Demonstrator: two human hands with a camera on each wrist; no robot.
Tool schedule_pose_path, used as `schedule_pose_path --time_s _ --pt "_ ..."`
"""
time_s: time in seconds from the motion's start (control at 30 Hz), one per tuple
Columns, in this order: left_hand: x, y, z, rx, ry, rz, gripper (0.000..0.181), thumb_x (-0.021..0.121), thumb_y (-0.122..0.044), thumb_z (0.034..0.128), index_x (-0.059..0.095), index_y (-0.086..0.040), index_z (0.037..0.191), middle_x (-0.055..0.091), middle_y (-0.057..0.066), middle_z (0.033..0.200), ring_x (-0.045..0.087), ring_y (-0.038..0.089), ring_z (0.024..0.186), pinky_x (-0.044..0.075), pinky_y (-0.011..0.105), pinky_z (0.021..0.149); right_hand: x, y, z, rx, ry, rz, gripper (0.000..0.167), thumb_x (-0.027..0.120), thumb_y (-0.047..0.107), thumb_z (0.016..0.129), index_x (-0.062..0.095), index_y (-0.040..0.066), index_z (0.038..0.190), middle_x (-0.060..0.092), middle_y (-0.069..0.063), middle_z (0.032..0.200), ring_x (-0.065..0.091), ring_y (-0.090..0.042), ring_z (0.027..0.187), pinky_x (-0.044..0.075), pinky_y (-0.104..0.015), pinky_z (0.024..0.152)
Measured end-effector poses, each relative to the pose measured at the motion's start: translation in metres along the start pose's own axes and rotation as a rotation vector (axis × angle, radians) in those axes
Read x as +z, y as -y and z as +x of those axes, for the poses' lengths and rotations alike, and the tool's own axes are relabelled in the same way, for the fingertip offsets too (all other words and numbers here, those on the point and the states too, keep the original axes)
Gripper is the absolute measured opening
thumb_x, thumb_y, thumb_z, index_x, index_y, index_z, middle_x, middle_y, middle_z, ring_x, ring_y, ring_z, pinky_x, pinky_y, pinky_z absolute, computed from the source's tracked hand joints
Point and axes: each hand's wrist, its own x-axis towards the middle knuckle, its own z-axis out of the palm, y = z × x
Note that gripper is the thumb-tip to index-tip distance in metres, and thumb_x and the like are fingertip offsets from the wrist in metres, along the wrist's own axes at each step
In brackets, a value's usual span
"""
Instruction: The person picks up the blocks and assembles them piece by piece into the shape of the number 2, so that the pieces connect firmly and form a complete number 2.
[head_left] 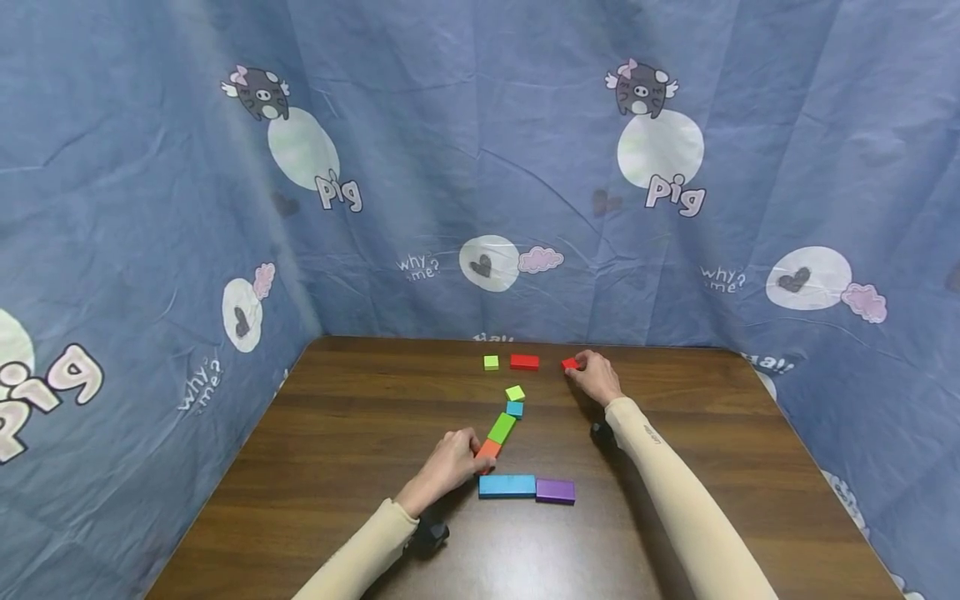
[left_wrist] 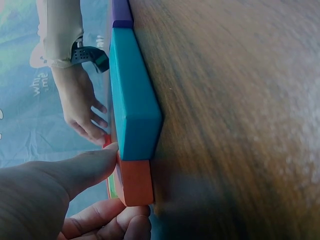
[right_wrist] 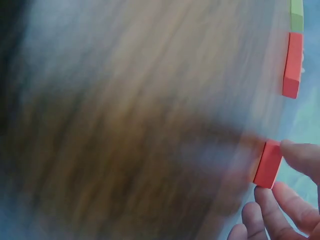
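Observation:
My left hand (head_left: 452,457) pinches an orange block (left_wrist: 137,182) between thumb and fingers, at the near end of a slanting row. Beyond it in that row come a green block (head_left: 502,428), a small blue block (head_left: 514,409) and a yellow-green block (head_left: 515,392). My right hand (head_left: 597,377) reaches to the far side of the table and holds a small red block (right_wrist: 268,164) between thumb and fingers. To its left lies a longer red block (head_left: 524,362).
A long blue block (head_left: 507,487) and a purple block (head_left: 556,492) lie end to end near the left hand. Another yellow-green block (head_left: 491,362) sits at the back. The wooden table (head_left: 337,417) ends at a blue printed curtain (head_left: 420,167).

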Motion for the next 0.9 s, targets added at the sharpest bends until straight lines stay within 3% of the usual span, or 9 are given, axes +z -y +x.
schedule_pose_path --time_s 0.3,0.63,0.9 --pt "0.002 0.001 0.001 0.009 -0.004 -0.007 0.028 0.08 -0.022 0.0775 0.059 -0.004 0.078 0.055 -0.001 0.067 0.044 0.008 0.052 0.035 0.021 0.043 0.003 0.003 -0.004 -0.009 0.021 0.01 0.035 0.07 0.02 0.087 0.062 0.002 0.115 0.066 -0.016 0.11 0.062 -0.03 0.102 0.047 -0.046 0.087" --pt "0.004 0.003 -0.005 0.006 0.005 -0.012 0.029 0.081 -0.023 0.0772 0.058 -0.004 0.078 0.054 -0.001 0.067 0.043 0.008 0.053 0.034 0.022 0.043 0.015 0.012 -0.011 -0.117 0.121 0.049 0.032 0.067 0.013 0.085 0.065 0.0 0.115 0.069 -0.015 0.105 0.063 -0.027 0.099 0.047 -0.044 0.088" --pt "0.002 0.002 0.0 0.013 0.005 -0.012 0.03 0.08 -0.023 0.0779 0.059 -0.002 0.08 0.055 0.001 0.066 0.043 0.008 0.051 0.034 0.021 0.042 0.017 0.02 -0.008 -0.251 0.163 0.072 0.029 0.065 0.006 0.086 0.066 0.001 0.114 0.069 -0.015 0.101 0.058 -0.029 0.1 0.046 -0.042 0.086"
